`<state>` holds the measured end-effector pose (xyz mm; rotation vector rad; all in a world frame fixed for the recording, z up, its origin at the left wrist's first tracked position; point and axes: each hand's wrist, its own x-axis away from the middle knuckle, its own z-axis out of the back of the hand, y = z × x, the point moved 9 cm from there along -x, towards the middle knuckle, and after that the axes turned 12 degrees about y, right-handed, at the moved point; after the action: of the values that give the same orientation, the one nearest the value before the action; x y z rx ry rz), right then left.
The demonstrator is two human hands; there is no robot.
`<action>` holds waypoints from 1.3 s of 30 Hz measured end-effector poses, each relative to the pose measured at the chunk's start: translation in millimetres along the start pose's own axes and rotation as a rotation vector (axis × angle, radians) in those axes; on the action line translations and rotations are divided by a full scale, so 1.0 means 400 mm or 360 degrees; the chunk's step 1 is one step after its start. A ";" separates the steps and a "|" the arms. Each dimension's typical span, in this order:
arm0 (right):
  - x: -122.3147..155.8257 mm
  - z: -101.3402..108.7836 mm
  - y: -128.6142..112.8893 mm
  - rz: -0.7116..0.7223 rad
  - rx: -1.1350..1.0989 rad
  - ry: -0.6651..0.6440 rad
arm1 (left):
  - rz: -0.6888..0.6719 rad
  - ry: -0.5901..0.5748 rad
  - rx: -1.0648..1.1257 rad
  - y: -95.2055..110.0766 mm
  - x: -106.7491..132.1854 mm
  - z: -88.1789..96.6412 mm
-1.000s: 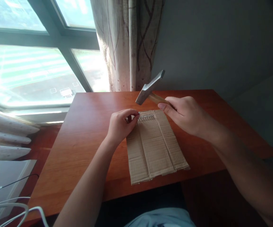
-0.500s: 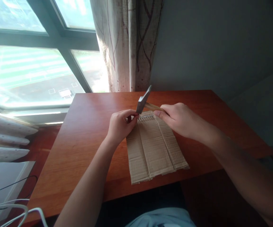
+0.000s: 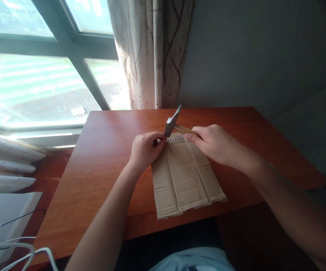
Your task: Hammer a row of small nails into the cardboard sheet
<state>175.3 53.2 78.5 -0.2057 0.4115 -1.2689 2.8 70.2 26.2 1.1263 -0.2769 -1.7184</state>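
My right hand [image 3: 210, 143] is wrapped round the wooden handle of a hammer [image 3: 173, 119]. The hammer's metal head is tilted, its lower face right at the fingertips of my left hand [image 3: 146, 148]. Those fingers are pinched together over the far left part of a flat piece of cardboard [image 3: 188, 177]; what they pinch is too small and covered to make out. Along the cardboard's far edge runs a band of small dark marks or nails [image 3: 175, 139], too small to tell which. Two creases run lengthwise down the cardboard.
The cardboard lies on a reddish-brown wooden table [image 3: 100, 150]. Behind it hangs a patterned curtain [image 3: 143, 56] beside a grey wall [image 3: 250, 56]. A window [image 3: 32, 82] is at the left. White cables [image 3: 27, 248] loop by the table's near left corner.
The hammer head has come down slightly toward the left fingertips. Both hands and the cardboard appear shifted slightly to the right; the left hand's pinch is unchanged.
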 end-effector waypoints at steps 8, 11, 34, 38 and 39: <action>-0.001 0.031 -0.007 0.0024 -0.0091 0.0072 | -0.0016 -0.0025 -0.0009 -0.002 -0.001 0.000; 0.000 0.027 -0.003 0.0022 -0.0095 0.0064 | -0.0101 -0.0007 -0.0105 0.003 -0.002 0.010; -0.003 -0.022 -0.005 0.0025 -0.0130 -0.0017 | -0.0089 -0.0321 -0.0059 -0.020 0.007 -0.030; -0.003 -0.028 0.000 0.0027 -0.0086 -0.0044 | -0.0064 -0.0327 -0.0030 -0.017 0.006 -0.029; -0.003 -0.032 0.001 0.0032 -0.0075 -0.0063 | -0.0059 -0.0331 -0.0023 -0.017 0.006 -0.029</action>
<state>170.1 55.2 66.9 -0.2655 0.4087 -1.2340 7.7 75.0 14.5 0.9478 -0.3732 -1.8706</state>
